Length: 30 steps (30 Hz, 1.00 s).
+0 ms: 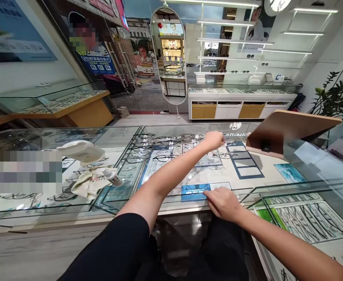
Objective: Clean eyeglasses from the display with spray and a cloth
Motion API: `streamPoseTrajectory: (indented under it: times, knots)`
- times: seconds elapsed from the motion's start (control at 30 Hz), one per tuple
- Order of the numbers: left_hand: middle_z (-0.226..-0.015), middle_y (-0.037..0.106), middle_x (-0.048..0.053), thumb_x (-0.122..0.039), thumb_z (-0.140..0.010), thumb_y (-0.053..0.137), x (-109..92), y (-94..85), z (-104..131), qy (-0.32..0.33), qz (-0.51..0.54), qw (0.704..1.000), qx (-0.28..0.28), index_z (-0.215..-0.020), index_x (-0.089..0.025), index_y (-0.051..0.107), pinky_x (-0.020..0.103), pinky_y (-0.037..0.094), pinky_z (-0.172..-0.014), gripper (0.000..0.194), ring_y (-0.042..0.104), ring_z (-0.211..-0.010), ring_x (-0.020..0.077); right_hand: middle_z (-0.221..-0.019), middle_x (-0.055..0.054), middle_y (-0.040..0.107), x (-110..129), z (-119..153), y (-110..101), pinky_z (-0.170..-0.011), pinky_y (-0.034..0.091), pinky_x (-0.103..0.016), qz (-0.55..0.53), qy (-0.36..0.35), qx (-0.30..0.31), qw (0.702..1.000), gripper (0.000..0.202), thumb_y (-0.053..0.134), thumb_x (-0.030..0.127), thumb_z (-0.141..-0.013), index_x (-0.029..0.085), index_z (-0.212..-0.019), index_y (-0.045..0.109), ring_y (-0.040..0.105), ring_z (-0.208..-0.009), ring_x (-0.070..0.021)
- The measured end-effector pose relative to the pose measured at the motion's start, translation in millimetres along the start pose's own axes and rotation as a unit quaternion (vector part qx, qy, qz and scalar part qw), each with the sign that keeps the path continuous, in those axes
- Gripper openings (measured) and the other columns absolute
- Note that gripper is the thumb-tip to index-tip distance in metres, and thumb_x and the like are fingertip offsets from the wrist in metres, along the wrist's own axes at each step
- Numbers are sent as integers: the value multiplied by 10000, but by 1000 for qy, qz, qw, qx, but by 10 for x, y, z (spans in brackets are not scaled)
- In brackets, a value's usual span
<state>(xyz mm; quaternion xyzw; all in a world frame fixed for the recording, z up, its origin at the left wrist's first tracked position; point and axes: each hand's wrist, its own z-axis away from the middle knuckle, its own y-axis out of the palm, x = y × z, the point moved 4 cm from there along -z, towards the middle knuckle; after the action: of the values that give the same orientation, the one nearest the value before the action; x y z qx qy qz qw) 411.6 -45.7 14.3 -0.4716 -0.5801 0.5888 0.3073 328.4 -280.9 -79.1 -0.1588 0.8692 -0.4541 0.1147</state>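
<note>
My left hand (215, 141) reaches across the glass counter to the far end of the rows of glasses. Its fingers are closed at a thin-rimmed pair of eyeglasses (228, 143), mostly hidden by the hand. My right hand (224, 203) rests on the counter's near edge, fingers curled, one fingertip at the right end of a blue card (195, 192). Several dark-framed eyeglasses (162, 158) lie in rows on the glass, left of my left hand. Beyond my right hand is a dark blue segmented frame (249, 173).
At left, a white device (82, 151), a cloth (88, 185) and a white bottle (113, 176) sit on the counter. A tilted wooden-backed panel (291, 127) stands at right. Another glass case (312, 222) holds eyeglasses. An oval mirror (170, 58) stands beyond.
</note>
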Motion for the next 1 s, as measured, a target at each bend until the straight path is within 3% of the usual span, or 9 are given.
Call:
streamPoseTrajectory:
  times: [0.1, 0.2, 0.27, 0.33, 0.43, 0.57, 0.7, 0.83, 1.0]
  knots:
    - [-989, 808, 78, -449, -948, 696, 436, -272, 412, -23, 160, 985, -58, -1065, -219, 848, 303, 510, -774, 299, 729, -961, 231, -727, -21, 678, 1, -42, -112, -608, 352, -371, 4, -11, -9, 1000, 218, 498, 128, -1007, 170, -1120, 679, 571, -609, -191]
    - [-793, 747, 46, -529, -846, 786, 1034, -392, 967, -81, 406, 902, -125, -947, -182, 829, 294, 471, -707, 364, 650, -761, 177, -705, -14, 664, -51, -303, -202, -608, 371, -360, -27, 3, -33, 999, 195, 516, 135, -1018, 177, -1108, 684, 582, -608, -188]
    - [-770, 726, 24, -519, -796, 822, 1385, -401, 1297, -98, 488, 848, -179, -876, -189, 800, 286, 472, -724, 341, 616, -740, 150, -783, -33, 728, -128, -660, -203, -649, 413, -341, -65, 31, -65, 995, 183, 531, 155, -1027, 189, -1097, 696, 637, -662, -182]
    - [-776, 715, 12, -510, -771, 838, 1669, -380, 1540, -122, 513, 817, -234, -813, -191, 761, 278, 483, -754, 331, 605, -760, 141, -807, -30, 739, -254, -1132, -118, -662, 421, -316, -123, 91, -99, 983, 167, 552, 215, -1031, 205, -1070, 714, 647, -678, -168]
    - [-832, 731, 16, -503, -775, 830, 1971, -326, 1739, -159, 522, 785, -294, -807, -185, 723, 277, 508, -819, 338, 617, -818, 145, -646, 34, 579, -511, -1850, 209, -618, 362, -300, -220, 237, -119, 939, 213, 555, 342, -1045, 214, -1019, 723, 525, -576, -146]
    - [-894, 769, 26, -542, -737, 876, 2194, -245, 1823, -137, 562, 747, -328, -858, -177, 743, 295, 524, -910, 407, 656, -878, 152, -615, 60, 455, -775, -2426, 713, -631, 337, -303, -335, 321, -186, 866, 266, 604, 438, -1001, 198, -955, 709, 443, -588, -144]
    - [-885, 787, 42, -618, -692, 915, 2290, -151, 1841, -117, 587, 729, -332, -854, -176, 779, 324, 527, -906, 490, 685, -882, 174, -616, 62, 406, -889, -2495, 1072, -598, 283, -309, -455, 330, -171, 809, 354, 681, 547, -948, 197, -980, 727, 362, -588, -145]
    - [-881, 786, 43, -604, -729, 917, 2262, -107, 1819, -94, 599, 725, -326, -862, -178, 799, 311, 517, -841, 462, 681, -845, 166, -620, 51, 394, -886, -2401, 1171, -571, 234, -311, -523, 322, -146, 776, 401, 774, 612, -882, 222, -972, 758, 311, -601, -149]
    - [-859, 774, 39, -592, -714, 934, 2190, -94, 1804, -88, 612, 722, -312, -832, -171, 790, 288, 504, -783, 460, 665, -809, 150, -655, 30, 465, -846, -2357, 1188, -573, 223, -307, -556, 318, -134, 756, 405, 814, 631, -852, 230, -880, 757, 315, -614, -141]
